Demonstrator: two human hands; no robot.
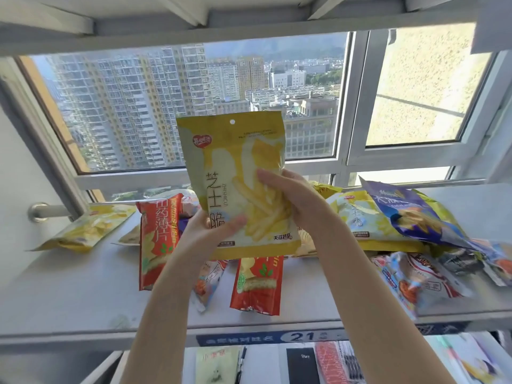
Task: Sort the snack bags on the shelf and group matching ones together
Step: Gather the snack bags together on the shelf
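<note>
Fingers of both hands gripping yellow bag upright, above shelf — bags scattered

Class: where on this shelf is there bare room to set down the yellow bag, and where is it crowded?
Bare shelf lies at the front left, between the far-left yellow bag and the left red bag. A narrow strip runs along the front edge. From the middle red bag rightward to the purple bag, bags overlap.

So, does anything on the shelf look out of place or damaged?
No damage shows. The bags are unsorted: a red bag stands at the left, another red bag lies apart from it at the front, and a purple bag lies tilted on a yellow bag. Both hands hold one more yellow bag.
</note>
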